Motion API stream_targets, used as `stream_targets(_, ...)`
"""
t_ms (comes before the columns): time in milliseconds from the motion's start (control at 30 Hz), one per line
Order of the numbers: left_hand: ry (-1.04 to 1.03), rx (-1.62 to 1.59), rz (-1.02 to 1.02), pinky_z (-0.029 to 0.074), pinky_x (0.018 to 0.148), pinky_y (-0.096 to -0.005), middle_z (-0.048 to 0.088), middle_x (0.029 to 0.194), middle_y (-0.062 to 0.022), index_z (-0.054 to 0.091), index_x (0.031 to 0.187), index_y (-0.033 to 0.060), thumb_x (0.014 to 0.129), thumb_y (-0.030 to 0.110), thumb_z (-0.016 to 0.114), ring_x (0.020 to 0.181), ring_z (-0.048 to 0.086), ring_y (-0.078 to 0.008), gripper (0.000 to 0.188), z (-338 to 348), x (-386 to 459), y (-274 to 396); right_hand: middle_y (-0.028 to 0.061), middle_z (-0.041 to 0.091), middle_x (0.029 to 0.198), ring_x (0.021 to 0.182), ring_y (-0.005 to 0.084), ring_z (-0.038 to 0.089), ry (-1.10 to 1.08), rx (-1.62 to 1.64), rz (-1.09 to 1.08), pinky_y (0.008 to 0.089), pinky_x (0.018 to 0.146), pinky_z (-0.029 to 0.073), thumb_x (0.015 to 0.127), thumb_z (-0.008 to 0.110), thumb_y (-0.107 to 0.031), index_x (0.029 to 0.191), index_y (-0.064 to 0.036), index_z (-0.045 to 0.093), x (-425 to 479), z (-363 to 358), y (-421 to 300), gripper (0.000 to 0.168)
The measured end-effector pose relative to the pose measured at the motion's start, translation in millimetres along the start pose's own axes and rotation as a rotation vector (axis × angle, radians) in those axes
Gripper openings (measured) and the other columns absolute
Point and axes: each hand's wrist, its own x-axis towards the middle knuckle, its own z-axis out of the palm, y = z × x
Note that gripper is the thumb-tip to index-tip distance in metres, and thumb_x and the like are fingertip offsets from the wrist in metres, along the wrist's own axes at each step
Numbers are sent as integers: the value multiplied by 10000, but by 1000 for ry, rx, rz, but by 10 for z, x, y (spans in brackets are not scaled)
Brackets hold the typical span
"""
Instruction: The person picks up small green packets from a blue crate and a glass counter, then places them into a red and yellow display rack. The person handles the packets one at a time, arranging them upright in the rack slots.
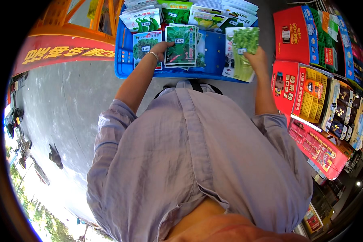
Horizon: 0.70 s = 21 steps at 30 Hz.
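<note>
A blue plastic tray (213,51) in front of me holds several stacks of printed seed packets. My left hand (162,50), with a bracelet at the wrist, has its thumb on the left edge of a stack of green leafy-vegetable packets (181,48); its fingers are partly hidden there. Just left of it lies a packet showing dark round leaves (142,45). At the tray's right side, my right hand (256,59) grips a packet picturing celery (240,45), tilted slightly over the tray's near edge. Farther back stand a green bean packet (143,22) and other upright packets.
To the right rise shelves with red display boxes (290,36) and a yellow plastic basket (311,106). An orange crate (75,33) stands at the upper left above a red banner (66,53). Grey floor (63,90) stretches left, with a dark object (55,156) on it.
</note>
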Motion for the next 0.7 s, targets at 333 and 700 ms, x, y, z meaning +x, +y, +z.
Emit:
stream_targets(333, 47, -38, 233, 529, 716, -380, 630, 1000, -128, 554, 1037, -12, 846, 148, 599, 829, 634, -231, 253, 96, -312, 5, 113, 532, 1156, 1036, 233, 547, 69, 1276, 58, 346, 879, 462, 783, 579, -14, 1259, -15, 387, -407, -856, 701, 513)
stream_targets(700, -595, -178, 199, 435, 921, -395, 585, 1133, -134, 493, 1170, 23, 851, 198, 593, 1036, 564, -236, 377, 618, -731, -205, 111, 623, 874, 747, 211, 595, -171, 1873, -40, 311, 555, 451, 737, 701, -173, 1014, -35, 583, -599, -484, 796, 331)
